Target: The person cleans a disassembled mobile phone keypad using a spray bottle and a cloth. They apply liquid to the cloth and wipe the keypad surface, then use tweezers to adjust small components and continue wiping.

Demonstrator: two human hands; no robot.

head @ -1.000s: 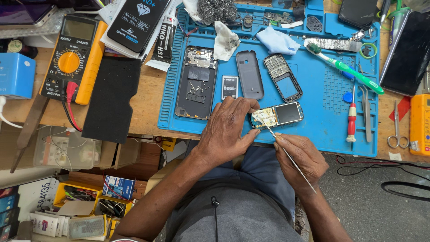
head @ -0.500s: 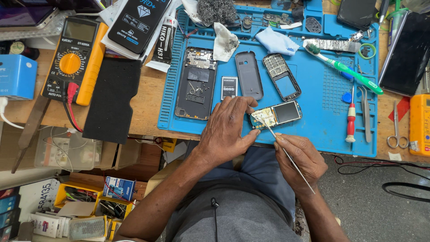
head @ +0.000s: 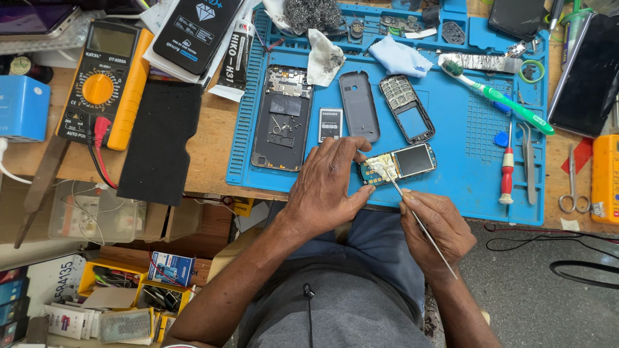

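Observation:
A small phone circuit board with its screen [head: 401,164] lies on the blue work mat [head: 464,180]. My left hand [head: 327,185] rests on the mat and pins the board's left end with its fingers. My right hand [head: 433,227] grips a thin metal probe [head: 412,210] whose tip touches the board's left part. Just beyond the board lie a grey back cover [head: 358,106], a keypad front shell [head: 406,108] and a small battery [head: 329,124].
A larger opened phone frame [head: 282,117] lies at the mat's left. A toothbrush [head: 500,96], red screwdriver [head: 507,169], tweezers [head: 530,149] and scissors [head: 570,180] lie to the right. A yellow multimeter [head: 103,84] and black pad [head: 158,142] sit on the wooden bench at left.
My hands and the probe have barely shifted; the tip stays on the board's left part.

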